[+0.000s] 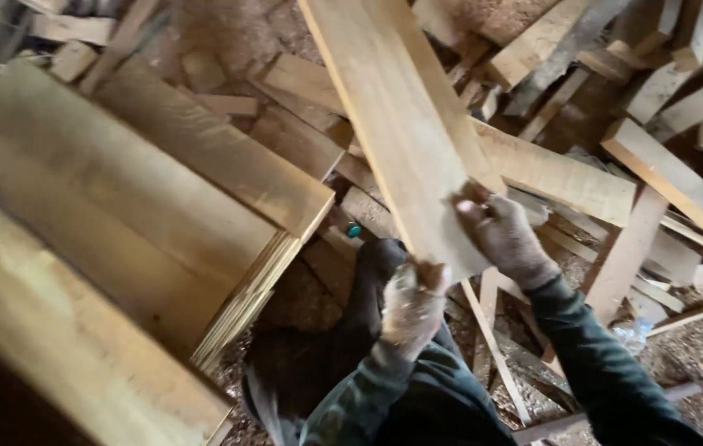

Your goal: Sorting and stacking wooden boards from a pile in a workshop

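Gripping plank end w/ left hand & right hand

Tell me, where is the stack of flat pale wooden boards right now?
In the head view, the stack of flat pale wooden boards fills the left side, left of the long plank gripped by both gloved hands.

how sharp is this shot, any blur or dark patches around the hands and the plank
Head view: soft all over with motion blur; the stacked boards at left smear most. The plank held by the left hand and right hand is evenly lit, without glare. Bottom left corner falls into deep shadow.
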